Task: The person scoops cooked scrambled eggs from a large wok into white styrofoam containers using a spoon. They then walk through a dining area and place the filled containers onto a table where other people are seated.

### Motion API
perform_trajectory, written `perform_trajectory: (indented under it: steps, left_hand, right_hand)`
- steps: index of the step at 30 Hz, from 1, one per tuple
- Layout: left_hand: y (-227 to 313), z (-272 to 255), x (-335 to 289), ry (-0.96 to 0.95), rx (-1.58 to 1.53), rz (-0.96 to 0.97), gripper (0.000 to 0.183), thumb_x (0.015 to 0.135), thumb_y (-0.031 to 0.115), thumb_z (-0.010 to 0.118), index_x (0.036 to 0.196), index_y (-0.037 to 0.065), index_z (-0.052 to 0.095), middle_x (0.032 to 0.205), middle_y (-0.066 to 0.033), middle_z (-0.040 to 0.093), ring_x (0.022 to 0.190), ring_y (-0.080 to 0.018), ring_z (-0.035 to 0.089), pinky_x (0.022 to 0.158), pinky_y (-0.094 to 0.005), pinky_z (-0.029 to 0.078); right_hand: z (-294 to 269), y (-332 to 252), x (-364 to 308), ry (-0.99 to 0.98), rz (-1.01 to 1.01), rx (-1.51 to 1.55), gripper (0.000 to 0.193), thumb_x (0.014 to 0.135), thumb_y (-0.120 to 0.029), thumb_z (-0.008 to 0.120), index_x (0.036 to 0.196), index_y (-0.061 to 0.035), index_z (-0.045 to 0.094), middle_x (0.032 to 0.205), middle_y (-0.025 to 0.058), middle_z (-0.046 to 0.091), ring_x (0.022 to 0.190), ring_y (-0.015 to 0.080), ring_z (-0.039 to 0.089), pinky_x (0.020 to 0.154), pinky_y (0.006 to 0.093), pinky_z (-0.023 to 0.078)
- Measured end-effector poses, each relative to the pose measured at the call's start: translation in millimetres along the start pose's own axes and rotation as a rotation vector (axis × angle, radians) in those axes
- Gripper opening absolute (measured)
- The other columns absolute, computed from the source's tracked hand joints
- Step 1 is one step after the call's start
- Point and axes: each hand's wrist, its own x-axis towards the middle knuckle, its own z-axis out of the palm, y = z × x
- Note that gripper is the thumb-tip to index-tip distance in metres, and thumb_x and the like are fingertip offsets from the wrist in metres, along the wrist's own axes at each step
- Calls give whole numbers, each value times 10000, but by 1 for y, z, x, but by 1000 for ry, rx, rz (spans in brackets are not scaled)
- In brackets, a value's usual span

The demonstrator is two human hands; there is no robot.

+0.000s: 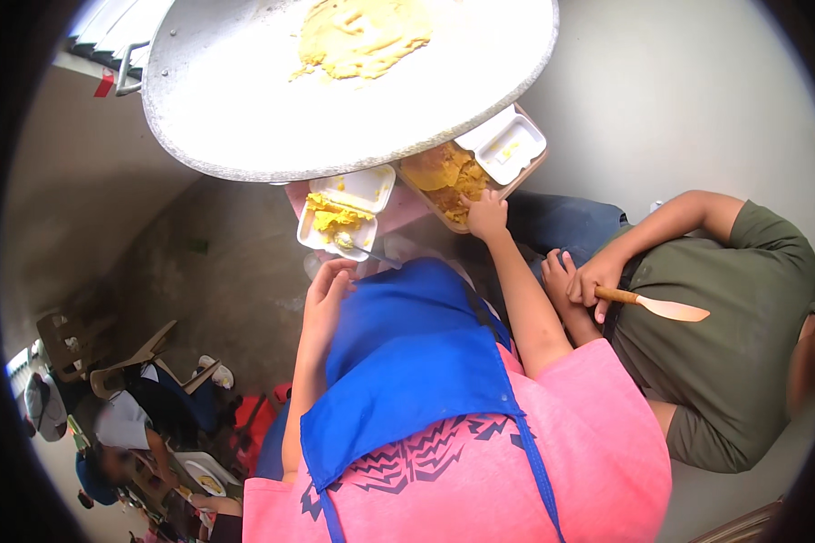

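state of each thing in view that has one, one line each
Wide metal pan: uncovered, yellow mash in it
Left foam box: lid open, yellow food inside
Spoon: bowl in left foam box, handle past its edge
Right foam box: open, only yellow bits inside
Tray: uncovered, partly filled with yellow-orange food
Left hand: loosely open
Right hand: reaching into tray, grip unclear
Spatula: held by co-worker

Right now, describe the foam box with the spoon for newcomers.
Find the huge pan at the top. Below its rim, left of the tan tray, sits an open white foam box. Unlike the nearly bare foam box over the tray, this one holds yellow food and a spoon.
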Motion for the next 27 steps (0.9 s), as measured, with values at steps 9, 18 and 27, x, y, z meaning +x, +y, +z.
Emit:
perform_trajectory:
  steps: [9,18,27]
  left_hand:
    - [8,11,2,-56,76,-2,239,948,182,473,1114,44,574,955,-35,607,851,-103,529,778,-251,417]
    - [1,15,-2,-41,96,-5,240,948,161,457,1120,45,578,958,-20,607,821,-76,541,753,-227,412]
    - [-11,8,-19,35,39,-24,239,956,159,452,1123,40,575,954,-27,617,831,-77,549,752,-225,420]
  right_hand:
    - [4,10,3,-29,11,-9,432,866,-224,472,1271,-347,555,1132,101,495,1121,266,420,893,426,349]
    - [-12,20,45,669,-13,72,100,773,-140,582,788,-129,681,915,57,520,970,243,486,798,384,374]
    - [8,28,73,585,-151,-139,48,746,-159,593,732,-153,639,938,29,512,980,216,475,785,375,372]
